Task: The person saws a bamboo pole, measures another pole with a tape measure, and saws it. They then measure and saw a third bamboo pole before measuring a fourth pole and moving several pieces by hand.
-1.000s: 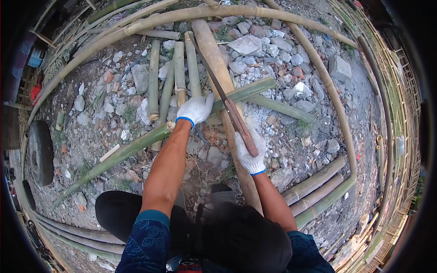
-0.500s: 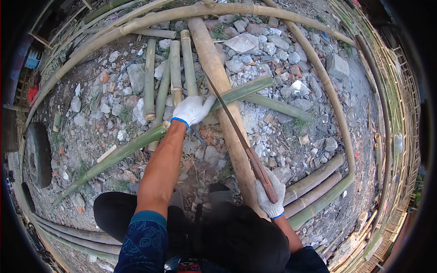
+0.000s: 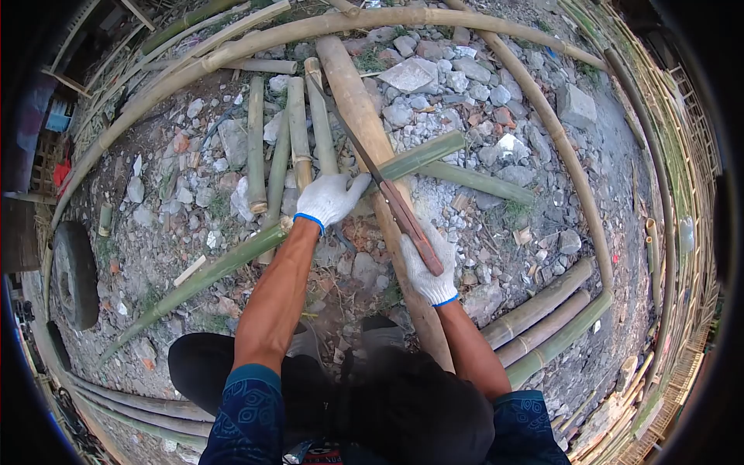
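Note:
A green bamboo pole [image 3: 422, 154] lies aslant across a thick wooden log [image 3: 355, 101]. My left hand [image 3: 332, 200], in a white knitted glove with a blue cuff, is closed over the pole left of the log and hides part of it. On the lower left, a green bamboo length [image 3: 209, 271] runs in line with it; the glove covers where they might join. My right hand [image 3: 430, 263], gloved the same way, grips the wooden handle of a handsaw [image 3: 406, 222]. The saw's thin dark blade crosses the pole just beside my left thumb, its tip pointing up and left.
Several cut bamboo pieces [image 3: 256, 147] lie beyond my left hand, and more bamboo lengths [image 3: 535, 310] rest at right. A long curved bamboo pole [image 3: 310, 27] arches across the far side. Broken stones [image 3: 409, 75] cover the ground, with a tyre [image 3: 75, 275] at left.
My right hand has pushed the saw forward, up and to the left, so its handle is now close to the pole. My left hand stays on the bamboo.

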A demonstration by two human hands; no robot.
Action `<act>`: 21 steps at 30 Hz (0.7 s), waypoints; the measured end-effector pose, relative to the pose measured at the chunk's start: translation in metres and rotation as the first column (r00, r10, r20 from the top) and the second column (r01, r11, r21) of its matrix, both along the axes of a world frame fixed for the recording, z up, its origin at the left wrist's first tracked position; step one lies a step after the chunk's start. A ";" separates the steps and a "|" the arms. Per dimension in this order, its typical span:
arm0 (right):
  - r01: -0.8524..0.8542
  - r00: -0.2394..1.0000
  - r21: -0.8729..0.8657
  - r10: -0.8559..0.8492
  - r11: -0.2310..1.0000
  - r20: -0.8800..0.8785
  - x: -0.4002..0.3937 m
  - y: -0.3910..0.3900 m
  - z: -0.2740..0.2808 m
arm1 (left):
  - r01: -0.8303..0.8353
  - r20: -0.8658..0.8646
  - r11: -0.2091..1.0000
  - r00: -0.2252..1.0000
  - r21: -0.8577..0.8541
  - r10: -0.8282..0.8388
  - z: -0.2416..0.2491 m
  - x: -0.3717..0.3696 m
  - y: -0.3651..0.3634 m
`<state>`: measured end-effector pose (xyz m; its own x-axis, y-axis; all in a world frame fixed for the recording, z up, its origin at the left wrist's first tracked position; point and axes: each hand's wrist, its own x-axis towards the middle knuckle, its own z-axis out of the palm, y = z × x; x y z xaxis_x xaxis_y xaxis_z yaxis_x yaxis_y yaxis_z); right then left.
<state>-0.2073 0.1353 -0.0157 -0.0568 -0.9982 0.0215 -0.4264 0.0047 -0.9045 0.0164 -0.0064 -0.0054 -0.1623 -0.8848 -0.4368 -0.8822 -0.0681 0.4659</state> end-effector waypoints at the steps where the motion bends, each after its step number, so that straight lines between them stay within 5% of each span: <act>1: 0.006 1.000 -0.023 -0.006 1.000 0.023 -0.004 0.006 -0.013 | 0.019 -0.017 1.000 1.000 0.011 -0.019 -0.005 0.003 -0.001; 3: 0.019 0.998 -0.076 -0.014 0.997 0.065 -0.007 0.007 -0.028 | 0.057 -0.056 0.998 0.997 0.023 -0.055 -0.010 0.002 -0.005; 5: 0.130 0.914 0.068 -0.146 0.989 0.379 -0.006 0.023 -0.032 | 0.051 -0.090 0.984 0.995 0.168 -0.036 -0.014 -0.001 -0.004; 6: 0.144 0.909 0.092 -0.168 0.985 0.381 -0.006 0.027 -0.030 | 0.046 -0.120 0.974 0.993 0.223 -0.020 -0.015 -0.003 -0.003; 8: 0.129 0.981 -0.011 -0.126 0.992 0.149 -0.011 0.026 -0.022 | 0.017 -0.183 0.958 0.982 0.287 0.038 -0.012 -0.006 -0.004; 11: -0.035 0.989 -0.042 0.028 0.998 -0.145 -0.024 0.023 -0.005 | 0.070 -0.019 0.997 0.997 0.012 -0.070 -0.022 -0.008 0.009; 12: 0.001 0.995 0.132 0.013 0.991 -0.104 -0.020 0.016 0.047 | 0.148 0.049 0.981 0.989 -0.124 -0.143 -0.019 -0.013 0.018; 14: 0.001 1.000 0.132 0.002 0.991 -0.023 -0.031 0.045 0.063 | 0.144 0.085 0.982 0.987 -0.119 -0.135 -0.013 -0.015 0.028; 16: -0.005 0.993 0.142 0.022 0.990 -0.117 -0.045 0.083 0.077 | 0.134 0.106 0.981 0.987 -0.139 -0.120 -0.008 -0.019 0.025; 17: -0.055 0.945 0.122 0.091 0.991 -0.314 -0.052 0.100 0.098 | 0.136 0.111 0.979 0.987 -0.153 -0.120 -0.007 -0.018 0.025; 21: 0.016 0.984 0.245 0.029 0.969 -0.177 -0.079 0.165 0.116 | 0.067 0.088 0.991 0.995 -0.116 -0.057 -0.008 -0.024 0.035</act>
